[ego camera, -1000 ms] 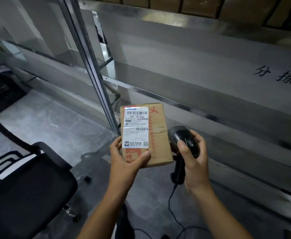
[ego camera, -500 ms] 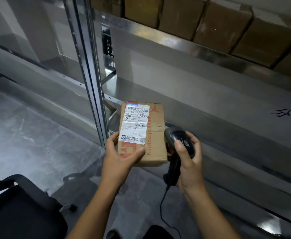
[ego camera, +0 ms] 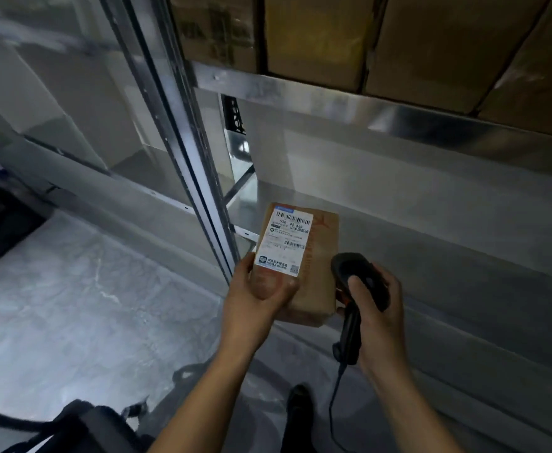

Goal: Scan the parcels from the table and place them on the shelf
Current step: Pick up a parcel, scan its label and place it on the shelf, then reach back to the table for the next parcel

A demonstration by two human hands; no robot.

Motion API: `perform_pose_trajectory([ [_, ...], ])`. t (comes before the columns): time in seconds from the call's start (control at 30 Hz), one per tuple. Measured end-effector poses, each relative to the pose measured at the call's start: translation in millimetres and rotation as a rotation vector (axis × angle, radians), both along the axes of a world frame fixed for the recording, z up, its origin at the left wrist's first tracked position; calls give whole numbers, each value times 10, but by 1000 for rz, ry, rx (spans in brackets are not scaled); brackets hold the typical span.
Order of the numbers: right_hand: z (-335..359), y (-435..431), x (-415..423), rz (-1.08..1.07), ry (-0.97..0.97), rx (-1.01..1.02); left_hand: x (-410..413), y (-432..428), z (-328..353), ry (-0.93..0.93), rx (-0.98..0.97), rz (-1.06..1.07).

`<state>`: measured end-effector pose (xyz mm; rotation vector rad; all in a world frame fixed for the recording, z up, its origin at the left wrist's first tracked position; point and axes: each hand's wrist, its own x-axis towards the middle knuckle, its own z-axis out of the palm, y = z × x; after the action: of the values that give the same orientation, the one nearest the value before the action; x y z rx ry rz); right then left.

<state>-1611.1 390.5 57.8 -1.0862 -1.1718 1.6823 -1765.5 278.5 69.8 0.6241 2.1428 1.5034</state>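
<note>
My left hand (ego camera: 261, 294) grips the near end of a brown parcel (ego camera: 313, 273), thumb pressed on its top face just below the white label (ego camera: 286, 243). The parcel sits in the lower middle of the frame, tilted away from me, its far end reaching over the front edge of the bare metal shelf (ego camera: 431, 243). My right hand (ego camera: 377, 308) is clenched around a black scanner (ego camera: 358, 282) just to the right of the parcel, thumb on top, its cord (ego camera: 333, 400) hanging toward the bottom of the frame. A metal upright (ego camera: 183, 132) runs from top centre down to my left hand. Cardboard boxes (ego camera: 398, 37) line the shelf above, across the upper right. A black chair (ego camera: 81, 429) shows at lower left.
</note>
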Motion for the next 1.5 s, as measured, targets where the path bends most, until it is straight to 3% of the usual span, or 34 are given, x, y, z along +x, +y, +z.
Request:
perform_pose_trajectory([
  [0.4,-273,618,-1069,107,-46,-77,-1006,787,-305,302,-306,30],
  [0.53,-298,699,-1355,97,-68,-107,-1171,875,-491,658,-356,-90],
  [0.6,-328,758,-1476,62,-98,-121,-1244,953,-512,714,-371,-207],
  [0.83,-212,851,-1678,-99,-195,-52,-1723,1151,-530,735,-436,-389],
  [1.0,-150,818,-1642,-182,-148,-84,-2008,1284,-529,739,-403,-452],
  [1.27,-19,592,-1363,-264,-103,-67,-1841,1370,-362,692,-479,-478],
  [1.5,139,299,-652,-448,-28,-33,-1136,1313,-302,681,-215,-663],
])
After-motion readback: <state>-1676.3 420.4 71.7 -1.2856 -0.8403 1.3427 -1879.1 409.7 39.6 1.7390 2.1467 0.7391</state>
